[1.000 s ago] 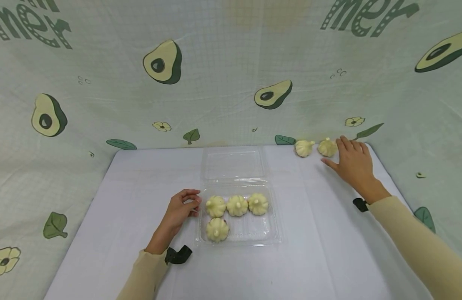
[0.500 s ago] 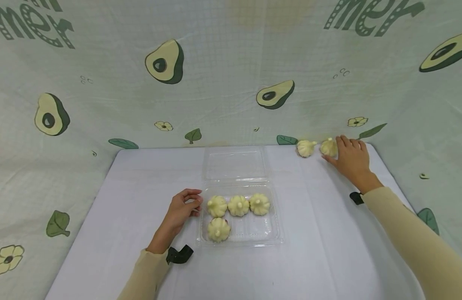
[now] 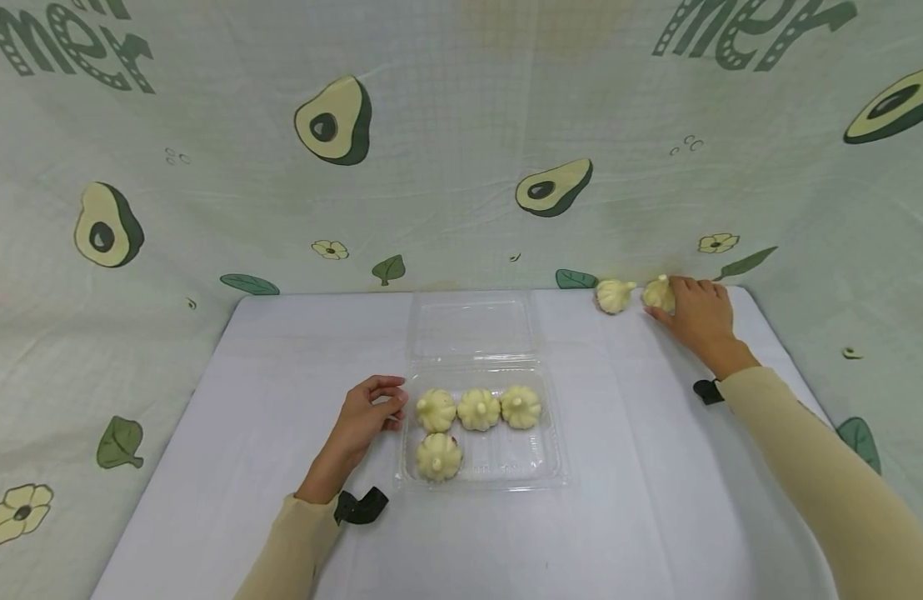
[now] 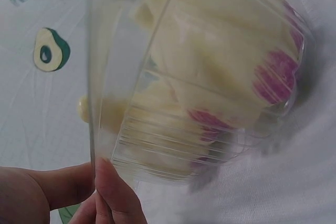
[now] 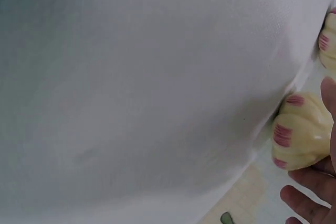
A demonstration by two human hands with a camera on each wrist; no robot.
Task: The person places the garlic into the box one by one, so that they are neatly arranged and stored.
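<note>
An open clear plastic clamshell container (image 3: 506,467) lies on the table with several garlic bulbs (image 3: 479,409) inside, three in its back row and one at front left. My left hand (image 3: 362,414) pinches the container's left rim between thumb and fingers, as the left wrist view shows. At the table's back right, my right hand (image 3: 701,312) has its thumb and fingers around a garlic bulb (image 5: 302,132), pale with pink streaks; part of the bulb is hidden by the hand. Another garlic bulb (image 3: 615,296) sits just left of it.
The container's clear lid (image 3: 472,327) is folded back flat toward the rear of the white-covered table (image 3: 281,350). A hanging cloth printed with avocados (image 3: 332,121) rises behind the table's back edge, close to the loose bulbs. Bare container floor shows at front right.
My right hand's fingers have curled down closer around the right-hand loose bulb, and the wrist has shifted slightly left. The left hand stays on the container's rim.
</note>
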